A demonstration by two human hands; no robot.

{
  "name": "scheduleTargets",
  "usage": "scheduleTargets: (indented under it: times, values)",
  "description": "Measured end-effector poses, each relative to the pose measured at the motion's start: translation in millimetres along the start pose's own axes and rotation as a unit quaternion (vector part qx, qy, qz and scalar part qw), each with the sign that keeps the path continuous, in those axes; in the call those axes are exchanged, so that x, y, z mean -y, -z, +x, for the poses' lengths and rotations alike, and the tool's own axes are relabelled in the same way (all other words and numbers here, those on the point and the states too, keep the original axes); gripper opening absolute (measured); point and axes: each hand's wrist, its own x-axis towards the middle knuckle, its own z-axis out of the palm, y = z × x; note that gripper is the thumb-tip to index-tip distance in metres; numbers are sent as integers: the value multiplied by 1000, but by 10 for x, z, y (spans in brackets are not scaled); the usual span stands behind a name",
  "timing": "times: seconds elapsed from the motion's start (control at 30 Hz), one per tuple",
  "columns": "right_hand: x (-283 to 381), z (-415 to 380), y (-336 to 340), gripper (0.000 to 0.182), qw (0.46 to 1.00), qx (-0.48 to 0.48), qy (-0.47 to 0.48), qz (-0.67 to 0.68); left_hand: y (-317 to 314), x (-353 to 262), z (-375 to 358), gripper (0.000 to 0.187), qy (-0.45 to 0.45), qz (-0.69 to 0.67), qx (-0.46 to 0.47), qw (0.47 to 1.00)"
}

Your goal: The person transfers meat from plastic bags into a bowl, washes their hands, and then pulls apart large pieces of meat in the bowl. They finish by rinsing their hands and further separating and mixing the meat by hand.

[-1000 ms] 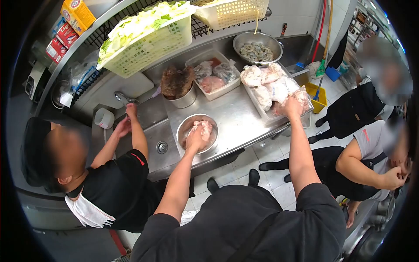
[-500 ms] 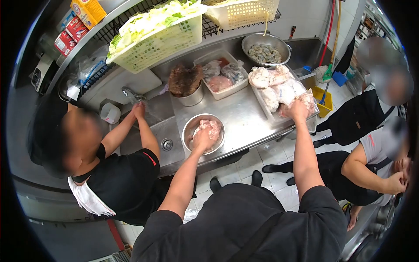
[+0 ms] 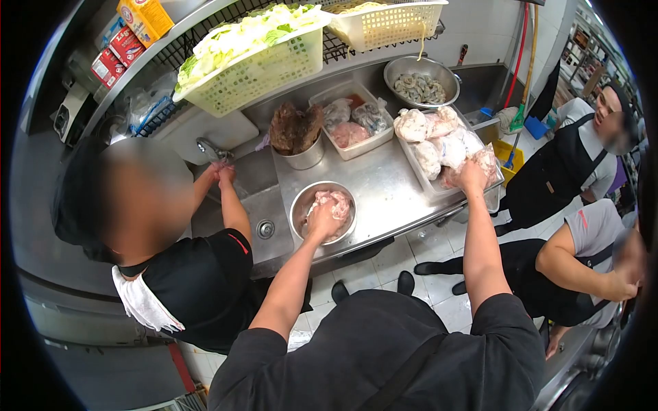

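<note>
My left hand [image 3: 322, 222] reaches into a round steel bowl [image 3: 295, 209] and grips pale pink raw meat [image 3: 333, 200]; its fingertips are partly hidden by the meat. My right hand [image 3: 471, 177] is closed on a clear plastic bag of raw meat [image 3: 485, 163] at the near right corner of a white tray [image 3: 419, 169]. Several more tied bags of pale meat [image 3: 442, 131] are heaped in that tray, touching one another. Between my two hands lies the bare steel counter [image 3: 384, 185].
A steel pot of dark brown meat [image 3: 296, 130], a white tub of bagged meat [image 3: 356, 145] and a bowl of shrimp [image 3: 419, 88] line the back. Baskets of lettuce [image 3: 253, 82] and noodles [image 3: 384, 31] sit above. A co-worker [image 3: 185, 281] stands at the sink; two people [image 3: 548, 178] are right.
My hands stay on the bowl's meat and the bag, with the view shifting slightly. The co-worker's head at left has moved, and the farther person at right has turned this way.
</note>
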Motion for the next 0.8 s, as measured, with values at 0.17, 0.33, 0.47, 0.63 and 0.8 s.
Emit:
scheduleTargets:
  times: [0.17, 0.33, 0.47, 0.63, 0.8]
  values:
    - [-9, -105, 45, 50, 1000, 6, 8, -17, -16, -20, 18, 51, 3, -15, -25, 1000]
    - [7, -70, 52, 50, 1000, 15, 11, -19, -43, 80, 225, 40, -64, -60, -80, 993]
    - [116, -188, 218, 36, 999, 21, 23, -22, 166, -15, 314, 37, -13, -96, -64, 993]
    - [-37, -122, 122, 41, 999, -6, 31, -19, 65, -21, 334, 32, -2, -241, -78, 967]
    - [-136, -98, 170, 45, 997, -43, 49, -51, -117, -38, 419, 22, 27, -437, -42, 898]
